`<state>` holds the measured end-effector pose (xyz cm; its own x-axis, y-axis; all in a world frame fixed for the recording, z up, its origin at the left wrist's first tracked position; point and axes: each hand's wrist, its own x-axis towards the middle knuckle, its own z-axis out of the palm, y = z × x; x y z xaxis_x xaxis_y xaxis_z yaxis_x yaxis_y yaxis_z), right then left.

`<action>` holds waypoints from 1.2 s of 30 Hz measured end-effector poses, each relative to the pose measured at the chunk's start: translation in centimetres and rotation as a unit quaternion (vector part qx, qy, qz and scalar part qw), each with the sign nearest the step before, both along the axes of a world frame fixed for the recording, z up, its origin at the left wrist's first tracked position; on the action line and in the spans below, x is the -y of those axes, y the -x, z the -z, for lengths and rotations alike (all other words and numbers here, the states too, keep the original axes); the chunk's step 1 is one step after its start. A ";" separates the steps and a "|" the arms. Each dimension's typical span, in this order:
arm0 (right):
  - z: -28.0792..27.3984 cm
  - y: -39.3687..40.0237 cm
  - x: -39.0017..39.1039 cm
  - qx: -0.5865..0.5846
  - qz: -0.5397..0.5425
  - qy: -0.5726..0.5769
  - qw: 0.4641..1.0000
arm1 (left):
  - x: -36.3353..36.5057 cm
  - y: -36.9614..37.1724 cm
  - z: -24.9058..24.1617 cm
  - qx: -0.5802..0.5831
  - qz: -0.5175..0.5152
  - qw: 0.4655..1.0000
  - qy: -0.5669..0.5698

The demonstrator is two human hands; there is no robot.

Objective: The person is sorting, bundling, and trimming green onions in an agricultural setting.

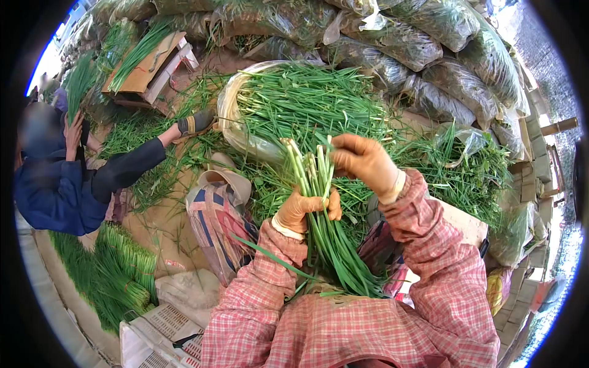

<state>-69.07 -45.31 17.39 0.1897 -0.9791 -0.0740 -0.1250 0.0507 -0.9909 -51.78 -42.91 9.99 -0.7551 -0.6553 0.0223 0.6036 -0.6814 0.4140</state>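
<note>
A bunch of green garlic chives [334,236] stands slantwise before my chest, pale stem ends up and leaves hanging to my lap. My left hand [305,210], in an orange glove, is closed around its stems. At the top right of the bunch, my gloved right hand [368,165] has its fingers bent together beside the pale stem ends [319,162]. What its fingertips pinch, if anything, is too small to make out. Just beyond both hands lies a large heap of loose chives [313,101] in an opened clear plastic bag [230,116].
Stuffed plastic bags [392,52] are piled at the back. On the left, a seated person [64,178] holds chives, one foot stretched towards the open bag. Tied bundles [126,264] lie at lower left by a plastic crate [162,334]. More loose greens [466,175] lie right.
</note>
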 end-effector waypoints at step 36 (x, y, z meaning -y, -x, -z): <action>-4.4 1.1 1.8 -0.106 -0.081 -0.063 0.989 | 0.7 -1.3 -1.0 0.049 -0.127 0.991 0.010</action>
